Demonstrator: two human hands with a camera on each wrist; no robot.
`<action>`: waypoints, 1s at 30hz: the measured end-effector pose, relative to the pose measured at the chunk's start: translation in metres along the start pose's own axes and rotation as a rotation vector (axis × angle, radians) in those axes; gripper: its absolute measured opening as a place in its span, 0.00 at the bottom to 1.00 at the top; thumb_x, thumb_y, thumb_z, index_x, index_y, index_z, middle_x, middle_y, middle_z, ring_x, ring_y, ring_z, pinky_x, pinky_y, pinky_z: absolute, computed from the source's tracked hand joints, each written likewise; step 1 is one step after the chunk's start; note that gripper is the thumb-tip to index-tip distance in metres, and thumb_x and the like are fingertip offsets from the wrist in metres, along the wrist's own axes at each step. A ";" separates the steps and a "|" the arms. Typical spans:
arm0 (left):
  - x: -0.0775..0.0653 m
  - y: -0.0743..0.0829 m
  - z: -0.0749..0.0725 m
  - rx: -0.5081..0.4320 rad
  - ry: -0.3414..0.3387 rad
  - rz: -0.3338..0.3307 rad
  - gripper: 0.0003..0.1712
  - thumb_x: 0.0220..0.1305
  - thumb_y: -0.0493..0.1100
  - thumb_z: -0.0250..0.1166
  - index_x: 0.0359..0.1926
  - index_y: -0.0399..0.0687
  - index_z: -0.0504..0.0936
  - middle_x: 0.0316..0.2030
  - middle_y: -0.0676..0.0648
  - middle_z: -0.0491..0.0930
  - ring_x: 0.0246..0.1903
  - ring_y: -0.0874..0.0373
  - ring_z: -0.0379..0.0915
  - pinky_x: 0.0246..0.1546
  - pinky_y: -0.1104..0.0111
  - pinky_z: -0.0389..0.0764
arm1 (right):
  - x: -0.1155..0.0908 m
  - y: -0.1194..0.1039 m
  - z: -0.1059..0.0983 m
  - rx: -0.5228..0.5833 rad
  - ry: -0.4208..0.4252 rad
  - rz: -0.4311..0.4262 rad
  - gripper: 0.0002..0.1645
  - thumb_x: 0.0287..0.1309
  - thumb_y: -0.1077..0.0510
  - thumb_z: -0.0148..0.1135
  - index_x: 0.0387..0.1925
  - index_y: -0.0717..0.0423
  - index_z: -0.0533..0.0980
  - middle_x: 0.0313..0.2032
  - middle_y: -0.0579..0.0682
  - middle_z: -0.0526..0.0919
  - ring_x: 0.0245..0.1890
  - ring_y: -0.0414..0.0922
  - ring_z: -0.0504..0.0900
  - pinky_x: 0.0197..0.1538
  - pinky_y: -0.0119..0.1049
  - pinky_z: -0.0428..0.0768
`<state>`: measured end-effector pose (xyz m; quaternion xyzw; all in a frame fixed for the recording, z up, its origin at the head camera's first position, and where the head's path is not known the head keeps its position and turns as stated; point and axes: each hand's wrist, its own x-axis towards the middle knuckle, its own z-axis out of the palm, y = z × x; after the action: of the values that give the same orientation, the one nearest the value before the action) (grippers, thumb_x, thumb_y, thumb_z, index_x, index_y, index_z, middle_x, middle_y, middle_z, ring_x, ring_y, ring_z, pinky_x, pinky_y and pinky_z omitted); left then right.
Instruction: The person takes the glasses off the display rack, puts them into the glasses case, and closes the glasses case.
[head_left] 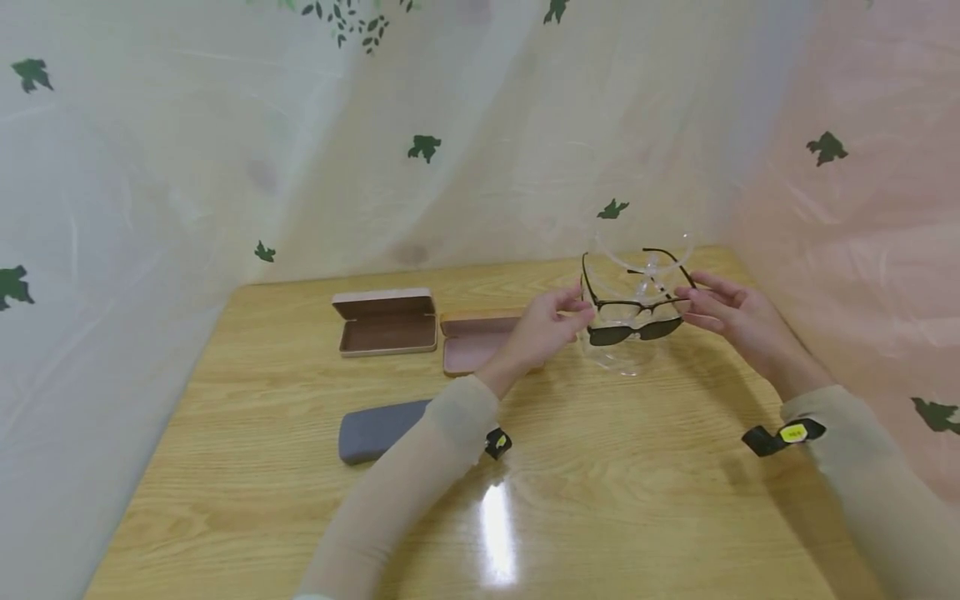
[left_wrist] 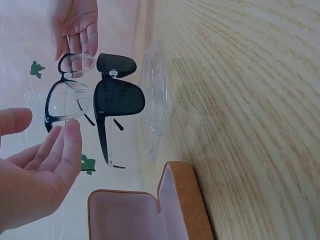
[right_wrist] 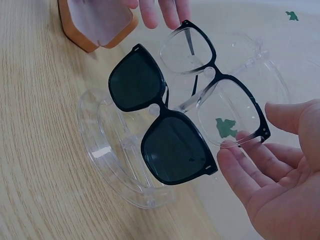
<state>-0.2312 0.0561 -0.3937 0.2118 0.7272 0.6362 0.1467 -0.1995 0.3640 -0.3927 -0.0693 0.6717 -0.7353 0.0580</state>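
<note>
I judge this lining-up: left hand (head_left: 543, 327) and right hand (head_left: 746, 323), both slack, flank the black-browed, squarish clear-lens glasses (right_wrist: 218, 75) near the worktop (head_left: 600, 483)'s far right corner; next calls for light, even fingertips.

- The glasses (right_wrist: 218, 76) have clear lenses; the frame is black above and transparent below. Their arms are unfolded and point backward.
- They are upright, at the transparent stand (right_wrist: 97, 144), just above the dark sunglasses (right_wrist: 164, 112).
- The stand is upright on the surface (head_left: 600, 475).
</note>
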 end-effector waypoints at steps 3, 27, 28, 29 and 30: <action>0.001 0.000 -0.001 0.046 -0.028 0.000 0.30 0.74 0.40 0.62 0.71 0.32 0.67 0.58 0.38 0.79 0.51 0.45 0.82 0.46 0.64 0.85 | 0.000 0.001 -0.001 0.058 -0.018 -0.006 0.41 0.75 0.64 0.53 0.76 0.74 0.42 0.54 0.49 0.85 0.52 0.42 0.84 0.55 0.33 0.81; -0.002 0.007 -0.008 0.111 -0.116 -0.016 0.25 0.75 0.45 0.62 0.64 0.33 0.76 0.51 0.39 0.84 0.48 0.52 0.83 0.44 0.68 0.84 | -0.011 -0.010 0.005 -0.098 -0.004 0.041 0.42 0.74 0.63 0.56 0.79 0.66 0.46 0.50 0.47 0.86 0.51 0.44 0.86 0.54 0.36 0.82; -0.003 0.007 -0.008 0.095 -0.117 -0.021 0.23 0.75 0.46 0.62 0.62 0.34 0.78 0.49 0.39 0.85 0.46 0.52 0.84 0.44 0.66 0.84 | -0.013 -0.011 0.004 -0.108 -0.015 0.046 0.42 0.74 0.65 0.56 0.79 0.65 0.46 0.50 0.48 0.86 0.50 0.44 0.86 0.53 0.36 0.82; -0.003 0.008 -0.009 0.086 -0.122 -0.024 0.22 0.75 0.47 0.61 0.59 0.35 0.80 0.48 0.38 0.86 0.44 0.52 0.85 0.43 0.64 0.85 | -0.016 -0.012 0.003 -0.117 -0.029 0.051 0.42 0.74 0.66 0.55 0.79 0.64 0.45 0.50 0.49 0.87 0.50 0.45 0.86 0.53 0.36 0.83; -0.004 0.008 -0.010 0.078 -0.132 -0.026 0.21 0.76 0.48 0.61 0.57 0.36 0.81 0.46 0.39 0.86 0.42 0.52 0.85 0.44 0.62 0.85 | -0.018 -0.012 0.001 -0.107 -0.055 0.052 0.43 0.74 0.67 0.54 0.80 0.63 0.43 0.50 0.50 0.87 0.50 0.45 0.87 0.52 0.36 0.83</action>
<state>-0.2317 0.0466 -0.3846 0.2492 0.7428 0.5902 0.1943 -0.1811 0.3676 -0.3812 -0.0750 0.7098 -0.6944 0.0915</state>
